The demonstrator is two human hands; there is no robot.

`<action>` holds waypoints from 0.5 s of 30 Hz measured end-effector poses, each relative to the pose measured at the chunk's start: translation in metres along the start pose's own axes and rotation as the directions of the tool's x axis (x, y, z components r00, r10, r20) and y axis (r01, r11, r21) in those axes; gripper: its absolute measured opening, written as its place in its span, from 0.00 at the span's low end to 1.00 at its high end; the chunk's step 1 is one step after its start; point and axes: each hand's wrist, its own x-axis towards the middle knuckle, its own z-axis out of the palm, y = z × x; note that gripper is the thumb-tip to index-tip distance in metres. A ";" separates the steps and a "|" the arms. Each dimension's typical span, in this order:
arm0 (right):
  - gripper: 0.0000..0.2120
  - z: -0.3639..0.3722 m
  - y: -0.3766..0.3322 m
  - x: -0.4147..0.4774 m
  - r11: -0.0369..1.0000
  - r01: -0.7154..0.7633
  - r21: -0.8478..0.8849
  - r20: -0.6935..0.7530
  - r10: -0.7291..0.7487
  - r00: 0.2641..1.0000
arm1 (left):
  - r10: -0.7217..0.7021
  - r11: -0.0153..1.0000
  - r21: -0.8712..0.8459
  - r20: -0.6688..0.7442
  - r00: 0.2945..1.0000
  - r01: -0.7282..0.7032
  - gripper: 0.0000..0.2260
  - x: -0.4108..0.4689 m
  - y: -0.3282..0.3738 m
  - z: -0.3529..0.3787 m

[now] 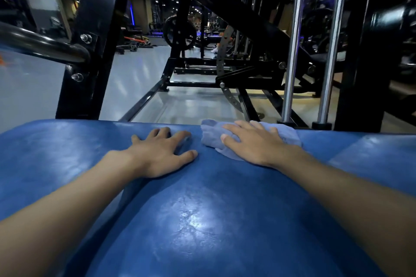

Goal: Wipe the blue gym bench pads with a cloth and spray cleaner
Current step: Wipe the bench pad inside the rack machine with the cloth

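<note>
Both arms stretched forward, left hand [161,153] flat with fingers spread, right hand [254,144] flat, palm down

My blue bench [202,220] carries a crumpled pale cloth [211,138] near its far edge, pressed under my right hand [254,146]; my left hand [162,155] lies flat just beside it.

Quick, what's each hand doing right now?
Left hand: open, flat on the blue bench pad, holding nothing.
Right hand: open, fingers straight, pressing the cloth onto the pad.
</note>
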 end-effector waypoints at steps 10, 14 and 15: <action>0.29 -0.019 0.056 -0.028 0.995 -0.081 -0.056 0.079 0.085 0.993 | 0.041 0.999 -0.012 -0.001 0.999 -0.041 0.35 -0.005 0.063 0.008; 0.34 -0.009 0.058 -0.030 1.000 -0.016 -0.014 0.075 0.017 0.997 | 0.042 0.999 -0.004 -0.018 0.999 -0.042 0.32 -0.008 0.088 0.010; 0.34 -0.007 0.064 -0.030 1.000 -0.001 -0.018 0.063 0.002 0.998 | 0.043 0.999 0.004 -0.020 0.999 -0.043 0.31 -0.009 0.095 0.010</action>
